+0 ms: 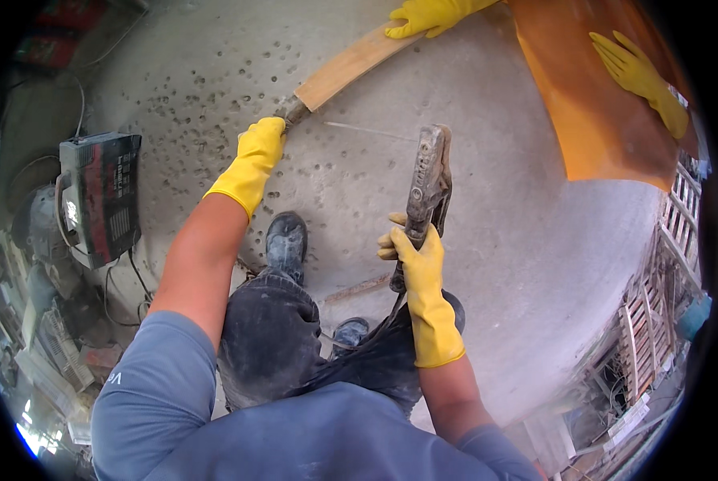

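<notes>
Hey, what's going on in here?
A gloved person is working over a pitted grey floor. Their left hand grips a short dark piece at the near end of a wooden board, while a co-worker's gloved hand holds the board's far end. The person's right hand holds a worn, clamp-like tool with a cable, apart from the board. A boxy machine is off to the left.

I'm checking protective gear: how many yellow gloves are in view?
4: one on the left hand, one on the right hand, one on another person's hand at the wooden board, and an upper-right glove before the orange sheet.
</notes>
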Motion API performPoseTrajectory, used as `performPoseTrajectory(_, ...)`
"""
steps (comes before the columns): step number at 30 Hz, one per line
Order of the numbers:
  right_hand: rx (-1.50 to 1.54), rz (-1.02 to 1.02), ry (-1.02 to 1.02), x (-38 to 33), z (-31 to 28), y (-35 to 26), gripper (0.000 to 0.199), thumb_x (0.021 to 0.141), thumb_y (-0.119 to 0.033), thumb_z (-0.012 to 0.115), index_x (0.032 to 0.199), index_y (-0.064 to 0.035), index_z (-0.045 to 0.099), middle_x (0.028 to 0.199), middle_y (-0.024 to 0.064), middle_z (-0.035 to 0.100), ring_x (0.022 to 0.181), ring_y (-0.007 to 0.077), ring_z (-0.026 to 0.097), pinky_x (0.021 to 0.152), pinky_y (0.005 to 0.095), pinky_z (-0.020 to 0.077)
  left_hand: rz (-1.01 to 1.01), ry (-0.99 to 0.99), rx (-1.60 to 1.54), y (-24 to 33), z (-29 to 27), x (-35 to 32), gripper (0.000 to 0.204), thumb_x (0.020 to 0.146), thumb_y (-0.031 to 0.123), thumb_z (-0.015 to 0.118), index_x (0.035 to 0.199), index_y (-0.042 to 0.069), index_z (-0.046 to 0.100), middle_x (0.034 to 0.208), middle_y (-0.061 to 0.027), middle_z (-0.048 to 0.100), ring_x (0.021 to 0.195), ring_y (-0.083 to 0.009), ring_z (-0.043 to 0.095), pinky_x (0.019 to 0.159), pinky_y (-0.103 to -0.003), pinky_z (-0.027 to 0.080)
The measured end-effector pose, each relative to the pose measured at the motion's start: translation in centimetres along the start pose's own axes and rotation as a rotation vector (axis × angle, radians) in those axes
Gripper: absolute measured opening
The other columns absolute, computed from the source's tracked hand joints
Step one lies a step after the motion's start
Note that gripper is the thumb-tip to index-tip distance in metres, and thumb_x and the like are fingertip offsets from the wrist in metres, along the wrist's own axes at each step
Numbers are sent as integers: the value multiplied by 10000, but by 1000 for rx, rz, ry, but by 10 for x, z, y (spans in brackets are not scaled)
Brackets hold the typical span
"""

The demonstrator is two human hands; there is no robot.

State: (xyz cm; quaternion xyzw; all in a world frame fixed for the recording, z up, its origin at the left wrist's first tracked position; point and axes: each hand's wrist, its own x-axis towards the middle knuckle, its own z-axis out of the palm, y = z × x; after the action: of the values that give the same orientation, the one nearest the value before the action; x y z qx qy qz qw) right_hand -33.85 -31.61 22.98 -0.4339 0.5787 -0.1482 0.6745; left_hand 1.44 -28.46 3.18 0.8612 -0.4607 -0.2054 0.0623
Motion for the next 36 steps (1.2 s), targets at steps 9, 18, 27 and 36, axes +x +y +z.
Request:
performPoseTrajectory(9, -32, 15, 3, -1, 4, -4, 407, 1061, -209, 723, 1366, 47, 636, 1007, 141, 770, 842, 202, 749, 838, 355, 624, -5, 60, -92, -2, 4, -1, 142, 962, 223, 737, 1068, 131, 727, 1106, -150, 774, 1084, -435, 734, 899, -564, 581)
performPoseTrajectory(18, -26, 16, -12, 2, 13, -1, 386, 1050, -152, 733, 1365, 48, 636, 1012, 143, 769, 843, 187, 747, 831, 342, 624, 37, 86, -115, -3, 5, -5, 145, 968, 202, 730, 1090, 123, 715, 1104, -158, 770, 1086, -439, 729, 897, -574, 583)
performPoseTrajectory(27, -86, -54, -38, 13, 36, 21, 348, 1051, -123, 735, 1348, 33, 644, 977, 126, 768, 811, 175, 751, 789, 332, 641, 11, 34, -137, -4, 3, -3, 161, 985, 207, 724, 1106, 102, 718, 1094, -182, 770, 1081, -457, 728, 902, -580, 591)
performPoseTrajectory(36, -289, -173, 22, 23, 47, 54, 419, 995, -176, 815, 1301, 43, 630, 918, 101, 798, 786, 137, 763, 739, 309, 601, 5, 21, -194, -8, 5, -1, 185, 974, 205, 742, 1135, 114, 733, 1129, -206, 745, 1093, -464, 701, 912, -554, 572)
